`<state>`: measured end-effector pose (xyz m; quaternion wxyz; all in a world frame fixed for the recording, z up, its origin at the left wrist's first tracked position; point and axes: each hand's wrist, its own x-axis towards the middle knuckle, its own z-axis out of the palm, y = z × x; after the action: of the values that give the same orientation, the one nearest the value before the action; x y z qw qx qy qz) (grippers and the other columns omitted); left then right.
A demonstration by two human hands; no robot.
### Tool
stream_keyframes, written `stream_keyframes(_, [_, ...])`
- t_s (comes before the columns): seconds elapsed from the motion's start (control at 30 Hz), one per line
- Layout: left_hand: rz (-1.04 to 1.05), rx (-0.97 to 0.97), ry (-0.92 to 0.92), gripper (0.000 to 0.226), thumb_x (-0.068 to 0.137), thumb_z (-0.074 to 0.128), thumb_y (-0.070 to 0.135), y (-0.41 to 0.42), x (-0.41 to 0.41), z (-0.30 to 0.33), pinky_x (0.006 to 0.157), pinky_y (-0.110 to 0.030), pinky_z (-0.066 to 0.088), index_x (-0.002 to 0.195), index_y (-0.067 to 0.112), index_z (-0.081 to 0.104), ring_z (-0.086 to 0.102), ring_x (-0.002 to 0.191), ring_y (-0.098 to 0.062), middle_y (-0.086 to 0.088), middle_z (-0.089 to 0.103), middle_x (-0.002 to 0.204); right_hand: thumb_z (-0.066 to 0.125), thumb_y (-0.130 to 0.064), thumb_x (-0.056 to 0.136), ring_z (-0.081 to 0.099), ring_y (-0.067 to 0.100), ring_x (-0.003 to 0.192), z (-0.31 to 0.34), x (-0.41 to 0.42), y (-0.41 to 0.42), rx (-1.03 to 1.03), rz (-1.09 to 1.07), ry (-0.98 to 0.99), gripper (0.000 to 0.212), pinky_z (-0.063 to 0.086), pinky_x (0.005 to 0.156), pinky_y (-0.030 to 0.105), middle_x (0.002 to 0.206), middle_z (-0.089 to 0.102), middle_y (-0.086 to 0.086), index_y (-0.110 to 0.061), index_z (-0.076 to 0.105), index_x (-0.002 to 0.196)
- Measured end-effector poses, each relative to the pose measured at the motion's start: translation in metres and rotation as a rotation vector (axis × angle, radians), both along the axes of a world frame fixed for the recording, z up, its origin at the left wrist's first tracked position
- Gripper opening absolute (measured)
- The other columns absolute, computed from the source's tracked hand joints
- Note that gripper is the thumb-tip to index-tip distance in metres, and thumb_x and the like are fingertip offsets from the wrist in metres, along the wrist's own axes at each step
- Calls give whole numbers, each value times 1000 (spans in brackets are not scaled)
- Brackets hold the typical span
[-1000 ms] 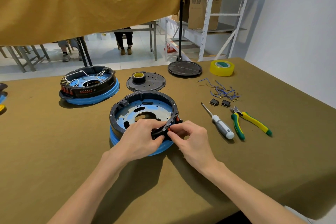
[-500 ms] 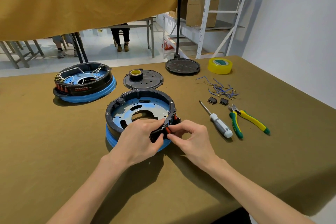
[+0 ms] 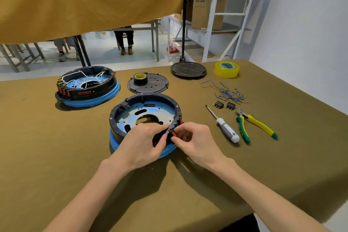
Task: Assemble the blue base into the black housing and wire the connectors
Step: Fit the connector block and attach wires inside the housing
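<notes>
A person's two hands work at the near rim of a black housing (image 3: 122, 107) that sits on a blue base (image 3: 165, 151) at the middle of an olive-covered table (image 3: 47, 147). The left hand (image 3: 140, 146) curls over the housing's near edge, its fingers gripping the rim from the inside and out. The right hand (image 3: 195, 142), just right of the housing, pinches a small red connector (image 3: 173, 133) between thumb and forefinger at the rim, touching the left hand's fingertips. More red connectors (image 3: 181, 121) show along the housing's right edge.

Inside the housing, the base's blue-grey metal plate (image 3: 150, 108) lies flat, cut with slots and holes.

Behind the housing and to its left stands a second unit (image 3: 88, 90), black on blue, with white wires looped inside and red connectors on its near left side. Directly behind the housing lies a black perforated disc (image 3: 156, 85) carrying a small tape roll (image 3: 140, 77). Farther back and to the right lies a round black cover (image 3: 188, 69), and beyond it a yellow tape roll (image 3: 227, 69).

To the right of the housing lie a screwdriver (image 3: 224, 127) with a white handle, green-and-yellow pliers (image 3: 254, 124), two small black switches (image 3: 225, 105) and a tangle of blue wires (image 3: 226, 93).
</notes>
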<state>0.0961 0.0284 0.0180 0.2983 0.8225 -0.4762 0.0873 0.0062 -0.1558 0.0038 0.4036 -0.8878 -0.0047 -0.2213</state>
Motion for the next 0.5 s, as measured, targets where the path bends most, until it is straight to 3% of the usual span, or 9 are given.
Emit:
stream_keyframes(0.3, [-13, 6, 43, 38, 98, 59, 31, 1, 3, 0, 83, -28, 59, 134, 23, 68, 68, 96, -3, 11, 76, 109, 74, -12, 93, 62, -4, 86, -12, -7, 12, -35, -40, -105, 18, 49, 78, 10, 98, 72, -2, -10, 75, 110])
stream_keyframes(0.5, [-11, -10, 42, 39, 98, 60, 33, 1, 6, -4, 83, -26, 59, 136, 24, 67, 68, 99, -1, 13, 76, 112, 79, -20, 89, 67, 2, 84, -8, -2, 11, 57, -66, -38, 16, 54, 70, 14, 90, 71, -14, -19, 77, 104])
